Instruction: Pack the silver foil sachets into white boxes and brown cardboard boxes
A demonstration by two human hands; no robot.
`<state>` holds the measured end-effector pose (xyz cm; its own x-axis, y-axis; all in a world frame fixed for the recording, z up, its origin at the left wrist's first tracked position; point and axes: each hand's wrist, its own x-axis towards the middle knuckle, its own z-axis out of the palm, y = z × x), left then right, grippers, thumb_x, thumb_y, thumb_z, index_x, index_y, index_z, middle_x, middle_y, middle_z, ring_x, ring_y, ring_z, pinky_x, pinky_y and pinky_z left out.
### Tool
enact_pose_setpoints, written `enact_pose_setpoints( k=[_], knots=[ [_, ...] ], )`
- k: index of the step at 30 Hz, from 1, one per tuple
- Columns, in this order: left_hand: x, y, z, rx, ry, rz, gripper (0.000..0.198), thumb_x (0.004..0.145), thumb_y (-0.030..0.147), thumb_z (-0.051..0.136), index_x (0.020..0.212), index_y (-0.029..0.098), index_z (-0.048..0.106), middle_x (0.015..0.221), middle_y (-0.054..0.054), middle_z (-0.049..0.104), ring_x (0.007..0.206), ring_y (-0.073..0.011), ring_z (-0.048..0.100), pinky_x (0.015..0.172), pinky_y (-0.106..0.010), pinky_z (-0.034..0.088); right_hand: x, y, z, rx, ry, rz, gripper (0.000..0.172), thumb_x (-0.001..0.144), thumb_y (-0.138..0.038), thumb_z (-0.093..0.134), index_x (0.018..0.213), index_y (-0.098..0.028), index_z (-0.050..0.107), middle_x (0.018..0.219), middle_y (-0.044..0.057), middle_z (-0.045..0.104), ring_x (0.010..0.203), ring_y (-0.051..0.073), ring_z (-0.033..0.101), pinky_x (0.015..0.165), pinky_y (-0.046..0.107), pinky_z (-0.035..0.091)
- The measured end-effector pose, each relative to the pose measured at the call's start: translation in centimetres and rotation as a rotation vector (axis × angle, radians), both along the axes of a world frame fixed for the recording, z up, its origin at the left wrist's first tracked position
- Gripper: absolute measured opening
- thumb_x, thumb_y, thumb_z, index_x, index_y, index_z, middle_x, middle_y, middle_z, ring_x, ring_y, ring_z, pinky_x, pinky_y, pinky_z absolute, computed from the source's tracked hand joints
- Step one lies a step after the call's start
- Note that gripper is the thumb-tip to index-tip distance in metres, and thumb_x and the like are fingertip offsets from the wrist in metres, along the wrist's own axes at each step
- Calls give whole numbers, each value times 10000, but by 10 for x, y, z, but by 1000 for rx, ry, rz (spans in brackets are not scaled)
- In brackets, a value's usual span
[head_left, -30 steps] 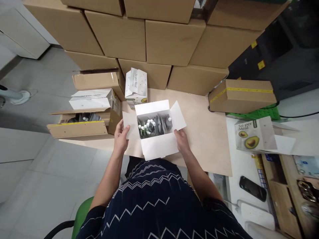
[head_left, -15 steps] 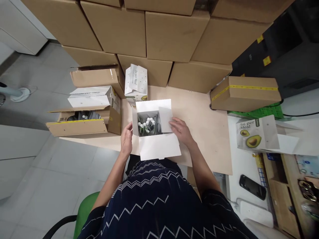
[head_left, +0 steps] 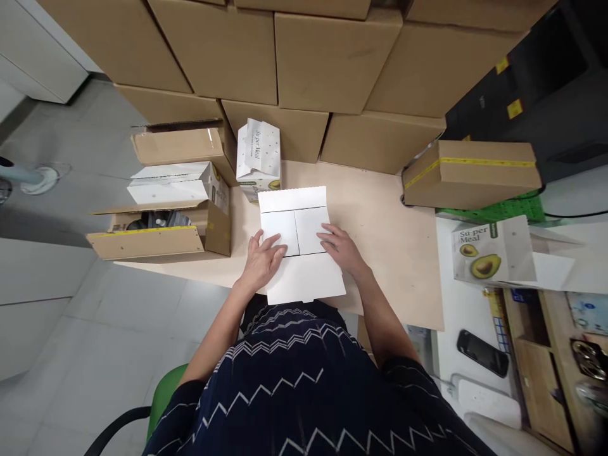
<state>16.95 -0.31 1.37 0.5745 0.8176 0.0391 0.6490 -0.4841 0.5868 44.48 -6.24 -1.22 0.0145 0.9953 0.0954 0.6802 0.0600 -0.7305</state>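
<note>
A white carton (head_left: pixel 304 282) stands on the light wooden table (head_left: pixel 389 253) in front of me. Its two side flaps are folded down over the opening and meet in the middle. My left hand (head_left: pixel 263 261) lies flat on the left flap with fingers stretched out. On the right flap rests my right hand (head_left: pixel 341 249), also flat with fingers spread. The far flap and the near flap of the carton still stand out flat. What is inside the carton is hidden.
A closed white Super Meal box (head_left: pixel 259 158) stands behind the carton. At the left is an open brown carton (head_left: pixel 156 231) holding pouches and a white box. Brown cartons (head_left: pixel 327 63) are stacked at the back. At the right are a taped brown box (head_left: pixel 470 174), an avocado box (head_left: pixel 491 250) and a phone (head_left: pixel 482 353).
Both side flaps were spread open with the bottles inside showing. My right hand folded its flap in first, then my left, and both hands now press the flaps down.
</note>
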Motion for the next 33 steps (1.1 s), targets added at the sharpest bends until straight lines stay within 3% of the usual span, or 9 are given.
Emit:
enact_pose_setpoints(
  k=[6, 9, 11, 13, 15, 18, 22, 28, 33],
  knots=[
    [19, 23, -11, 120, 4, 145, 200, 925, 292, 568, 854, 247, 750, 1044, -80, 715, 1276, -347, 431, 1076, -571, 337, -3, 29, 2, 18, -5, -132, 160, 903, -320, 589, 943, -264, 734, 1138, 79, 624, 1168, 291, 514, 1010, 495, 480],
    [21, 41, -19, 109, -29, 328, 116, 857, 307, 663, 925, 232, 718, 1095, -102, 667, 1232, -356, 458, 1035, -562, 365, 1, 57, 2, -45, 62, -282, 473, 783, -359, 728, 1233, -246, 634, 1287, 110, 527, 1241, 319, 474, 1069, 523, 425],
    [20, 53, -27, 54, -95, 472, 387, 774, 354, 752, 1126, 221, 658, 1229, -121, 604, 1266, -371, 443, 1060, -568, 353, 6, 74, -2, -103, 215, -346, 748, 709, -379, 786, 1389, -236, 510, 1400, 128, 462, 1272, 326, 468, 1077, 518, 416],
    [16, 65, -35, -66, -206, 529, 744, 700, 385, 813, 1357, 227, 504, 1400, -135, 498, 1339, -369, 402, 1111, -548, 327, 9, 86, -9, -170, 460, -282, 801, 684, -389, 798, 1406, -241, 484, 1387, 115, 516, 1225, 304, 528, 1031, 481, 461],
    [12, 74, -43, -229, -322, 494, 896, 692, 389, 817, 1463, 254, 380, 1525, -133, 378, 1391, -347, 372, 1125, -501, 340, 12, 92, -20, -194, 710, -193, 707, 676, -407, 792, 1321, -250, 549, 1279, 76, 624, 1146, 272, 594, 977, 439, 499],
    [7, 80, -51, -368, -429, 388, 756, 767, 370, 745, 1446, 303, 421, 1545, -97, 372, 1384, -305, 413, 1073, -460, 414, 15, 92, -35, -130, 894, -183, 471, 645, -398, 789, 1074, -249, 663, 1264, 41, 654, 1188, 249, 592, 1000, 408, 479],
    [2, 77, -53, -162, -432, 267, 386, 841, 352, 648, 1223, 292, 649, 1455, -78, 469, 1360, -259, 443, 1087, -454, 409, 25, 81, -42, -106, 871, -103, 291, 632, -307, 755, 916, -252, 720, 1411, 24, 567, 1338, 243, 491, 1089, 397, 405],
    [-16, 65, -37, 164, -91, 124, 350, 913, 289, 499, 1197, 297, 704, 1481, -49, 498, 1393, -307, 356, 1134, -543, 285, 42, 57, -28, -183, 548, -34, 436, 805, -281, 559, 1212, -318, 714, 1556, -32, 418, 1460, 228, 341, 1192, 403, 297],
    [-34, 57, -12, 182, 177, -136, 501, 905, 204, 436, 1364, 335, 586, 1476, 18, 540, 1443, -356, 270, 1117, -591, 239, 50, 39, -14, -93, 8, 169, 567, 874, -198, 441, 1415, -308, 568, 1585, -24, 375, 1463, 259, 335, 1215, 508, 254]
  ],
)
